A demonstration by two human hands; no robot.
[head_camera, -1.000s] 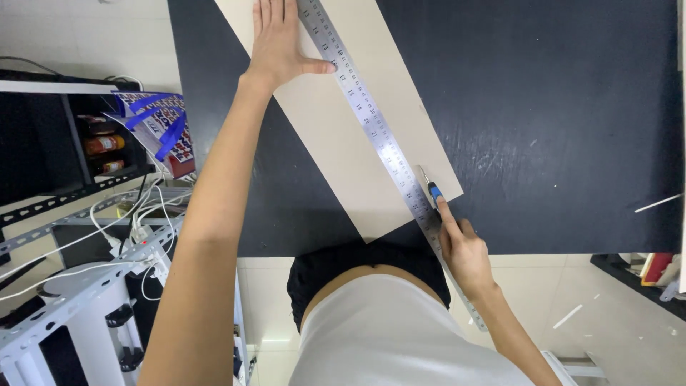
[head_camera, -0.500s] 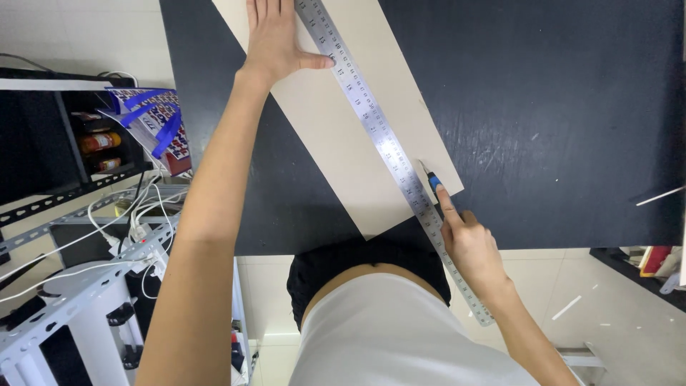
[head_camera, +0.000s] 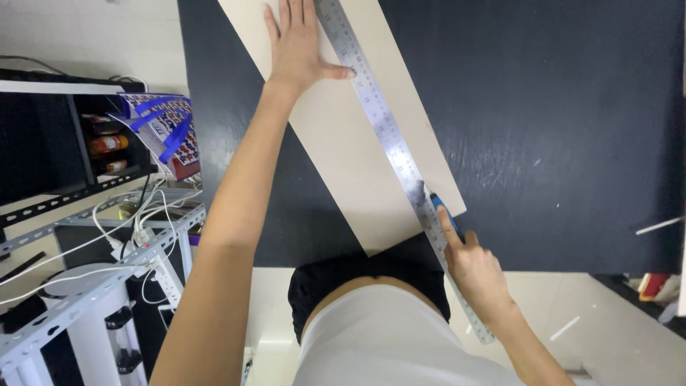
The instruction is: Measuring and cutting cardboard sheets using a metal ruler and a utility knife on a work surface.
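Note:
A long cream board (head_camera: 357, 150) lies slantwise on a black mat (head_camera: 557, 129). A long steel ruler (head_camera: 386, 129) rests along the board and sticks out past the mat's near edge. My left hand (head_camera: 300, 46) lies flat on the board at the far end, thumb against the ruler. My right hand (head_camera: 475, 268) grips a blue utility knife (head_camera: 439, 206); its blade touches the board at the ruler's right edge, near the board's near corner.
A metal shelf rack (head_camera: 93, 286) with white cables stands at the left, a blue patterned bag (head_camera: 168, 132) on it. Thin white offcuts (head_camera: 657, 226) lie at the mat's right edge and on the pale floor. A red object (head_camera: 654, 284) sits at the far right.
My right hand has drawn the knife a little toward me along the ruler. My left hand stays pressed on the board.

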